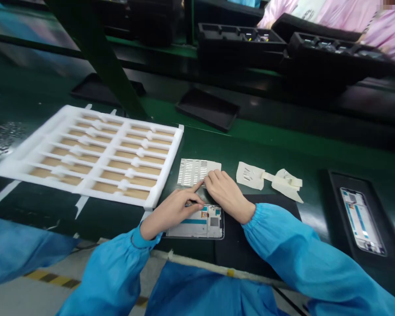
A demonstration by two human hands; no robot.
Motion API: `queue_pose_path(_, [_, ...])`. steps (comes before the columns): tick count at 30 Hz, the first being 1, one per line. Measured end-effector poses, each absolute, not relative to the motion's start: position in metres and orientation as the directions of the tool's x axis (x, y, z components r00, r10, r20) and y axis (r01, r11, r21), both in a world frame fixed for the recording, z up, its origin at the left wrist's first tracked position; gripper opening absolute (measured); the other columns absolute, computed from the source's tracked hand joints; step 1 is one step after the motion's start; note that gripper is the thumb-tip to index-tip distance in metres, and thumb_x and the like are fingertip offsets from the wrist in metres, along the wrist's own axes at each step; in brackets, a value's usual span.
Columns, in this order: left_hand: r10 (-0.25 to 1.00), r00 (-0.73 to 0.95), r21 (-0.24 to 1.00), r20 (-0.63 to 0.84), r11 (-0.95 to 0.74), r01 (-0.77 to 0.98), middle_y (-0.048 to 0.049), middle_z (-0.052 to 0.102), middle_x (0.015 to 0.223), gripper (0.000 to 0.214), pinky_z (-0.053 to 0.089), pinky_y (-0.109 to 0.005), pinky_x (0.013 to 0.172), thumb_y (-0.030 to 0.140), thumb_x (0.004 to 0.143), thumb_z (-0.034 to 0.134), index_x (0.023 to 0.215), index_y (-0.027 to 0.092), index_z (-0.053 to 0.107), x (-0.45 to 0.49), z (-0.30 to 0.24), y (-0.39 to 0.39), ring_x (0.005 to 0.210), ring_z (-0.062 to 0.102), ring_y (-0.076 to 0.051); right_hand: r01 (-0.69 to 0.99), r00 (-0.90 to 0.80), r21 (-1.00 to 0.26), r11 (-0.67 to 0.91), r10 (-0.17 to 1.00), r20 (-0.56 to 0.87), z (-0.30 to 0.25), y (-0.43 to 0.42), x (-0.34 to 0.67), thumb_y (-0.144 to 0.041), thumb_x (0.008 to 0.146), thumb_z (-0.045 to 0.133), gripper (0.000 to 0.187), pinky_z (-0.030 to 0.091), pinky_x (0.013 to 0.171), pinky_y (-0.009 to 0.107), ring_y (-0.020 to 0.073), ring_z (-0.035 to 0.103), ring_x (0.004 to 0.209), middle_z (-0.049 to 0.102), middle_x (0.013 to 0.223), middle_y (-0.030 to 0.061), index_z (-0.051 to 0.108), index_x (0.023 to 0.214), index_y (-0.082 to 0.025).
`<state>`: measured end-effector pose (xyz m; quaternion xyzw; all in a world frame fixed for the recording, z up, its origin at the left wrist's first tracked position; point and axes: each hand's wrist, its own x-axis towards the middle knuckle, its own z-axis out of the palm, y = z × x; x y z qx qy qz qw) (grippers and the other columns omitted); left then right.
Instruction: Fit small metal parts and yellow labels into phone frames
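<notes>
A phone frame [189,229] lies flat at the table's front edge, with blue strips and a small orange part on it. My left hand [176,207] rests over its upper left part, index finger stretched to the lower edge of a sheet of small silvery strips [192,172]. The left thumb and index finger are apart, and I see nothing held. At the right side of that sheet is my right hand [225,191], its fingers bent and closed together. Its fingertips hide part of the sheet, and whatever they may pinch is hidden.
A white foam tray [153,193] with brown-bottomed slots lies left. Right of the sheet are pale paper pieces [250,176] with small strips. Another phone frame [364,221] sits in a black tray [334,188]. A green post [98,57] slants behind; black bins [240,48] stand farther back.
</notes>
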<state>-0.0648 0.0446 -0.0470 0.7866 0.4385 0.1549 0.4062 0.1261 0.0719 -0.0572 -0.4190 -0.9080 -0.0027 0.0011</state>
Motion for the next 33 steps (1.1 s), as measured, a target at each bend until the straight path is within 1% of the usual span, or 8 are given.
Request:
queue_pose_path(3, [0.813,0.567,0.776,-0.135,-0.269,0.570,-0.0120,0.050,0.146,0.024,0.055,-0.026,0.061,0.030,0.095,0.055,0.089,0.019,0.076,-0.066,-0.046,0.046,0.056,0.067,-0.012,0.777,-0.576,-0.248,0.579,0.812,0.091,-0.059,0.078,0.130,-0.006,0.095,0.038,0.020,0.043,0.078,0.036,0.0254,0.053,0.090,0.060,0.095,0.0129,0.057,0.094,-0.014])
queue_pose_path(6, [0.808,0.566,0.792,-0.165,-0.233,0.564,-0.0084,0.045,0.150,0.024,0.055,-0.026,0.065,0.033,0.095,0.055,0.093,0.022,0.076,-0.066,-0.046,0.047,0.072,0.072,-0.016,0.669,-0.321,-0.634,0.388,0.920,0.224,-0.054,0.079,0.148,-0.018,0.100,0.038,0.015,0.045,0.080,0.031,0.0201,0.055,0.088,0.058,0.092,0.0071,0.052,0.094,-0.019])
queue_pose_path(8, [0.798,0.568,0.799,-0.201,-0.202,0.566,-0.0056,0.040,0.154,0.024,0.056,-0.026,0.068,0.035,0.095,0.055,0.095,0.024,0.076,-0.066,-0.047,0.048,0.079,0.073,-0.018,0.589,-0.178,-0.753,0.291,0.957,0.231,-0.045,0.067,0.166,-0.023,0.101,0.040,0.012,0.046,0.079,0.030,0.0185,0.057,0.088,0.058,0.092,0.0048,0.050,0.096,-0.021])
queue_pose_path(10, [0.795,0.571,0.803,-0.202,-0.200,0.562,-0.0046,0.035,0.156,0.023,0.057,-0.027,0.073,0.036,0.095,0.055,0.097,0.025,0.076,-0.067,-0.048,0.048,0.088,0.073,-0.020,0.612,-0.163,-0.746,0.263,0.965,0.207,-0.036,0.044,0.190,-0.025,0.101,0.042,0.012,0.046,0.082,0.031,0.0187,0.057,0.091,0.058,0.096,0.0049,0.051,0.096,-0.022])
queue_pose_path(17, [0.794,0.606,0.752,-0.050,-0.369,0.546,-0.0003,0.042,0.152,0.022,0.058,-0.033,0.093,0.036,0.095,0.057,0.098,0.028,0.077,-0.072,-0.035,0.038,0.125,0.059,-0.028,0.898,-0.182,-0.394,0.194,0.981,0.067,-0.051,-0.044,0.256,-0.023,0.100,0.043,0.018,0.047,0.084,0.043,0.0249,0.056,0.093,0.057,0.103,0.0110,0.060,0.097,-0.019])
queue_pose_path(25, [0.702,0.550,0.485,0.453,-0.712,0.508,-0.0048,0.073,0.115,0.019,0.059,-0.033,0.088,0.015,0.096,0.055,0.107,0.016,0.070,-0.014,-0.014,0.010,0.102,0.071,-0.020,0.698,0.049,-0.710,0.096,0.982,0.181,-0.073,-0.052,0.277,-0.027,0.094,0.059,0.013,0.051,0.087,0.038,0.0208,0.062,0.097,0.065,0.104,0.0057,0.071,0.097,-0.023])
queue_pose_path(28, [0.635,0.556,0.312,0.537,-0.761,0.568,-0.0057,0.074,0.111,0.023,0.057,-0.033,0.073,0.006,0.094,0.052,0.108,0.014,0.068,0.009,-0.022,0.004,0.093,0.073,-0.022,0.703,0.036,-0.705,0.091,0.986,0.163,-0.075,-0.052,0.276,-0.028,0.092,0.062,0.009,0.049,0.090,0.042,0.0223,0.061,0.098,0.064,0.103,0.0054,0.071,0.093,-0.024])
queue_pose_path(33, [0.625,0.538,0.255,0.566,-0.753,0.607,-0.0032,0.075,0.109,0.024,0.051,-0.032,0.069,0.003,0.092,0.054,0.108,0.015,0.068,0.022,-0.033,-0.002,0.090,0.073,-0.020,0.789,-0.007,-0.611,0.064,0.995,0.095,-0.070,-0.050,0.264,-0.024,0.092,0.061,0.006,0.043,0.089,0.044,0.0232,0.058,0.095,0.060,0.099,0.0046,0.066,0.091,-0.023])
